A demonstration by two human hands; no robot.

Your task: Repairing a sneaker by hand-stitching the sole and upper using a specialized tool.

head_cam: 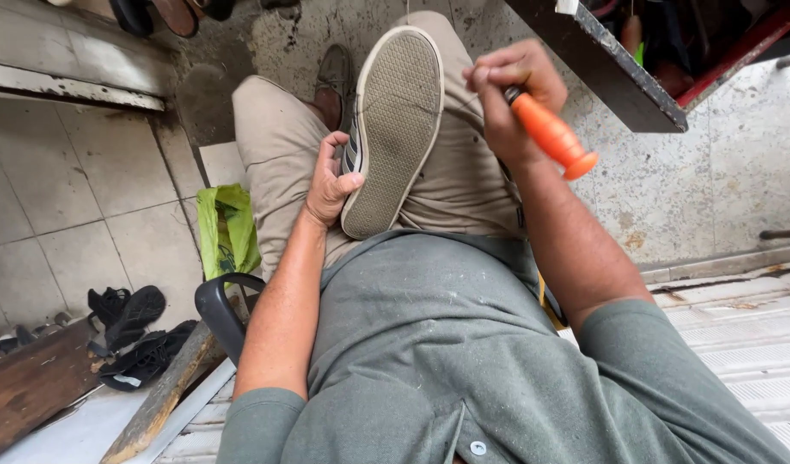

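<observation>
A sneaker (397,129) lies on my lap, its grey-green sole with a pale rim turned up toward me. My left hand (329,182) grips the shoe's left side near the heel. My right hand (508,94) holds a tool with an orange handle (551,135) at the shoe's right edge near the toe; the tool's tip is hidden behind my fingers. A thin thread (407,12) runs up from the toe area. I sit in beige trousers and a grey-green shirt.
A green plastic bag (226,228) lies by my left thigh. Dark sandals (127,331) sit on the tiled floor at lower left beside a wooden plank (159,399). A dark box with a red rim (661,64) stands at upper right. My own shoe (333,79) is beyond my knee.
</observation>
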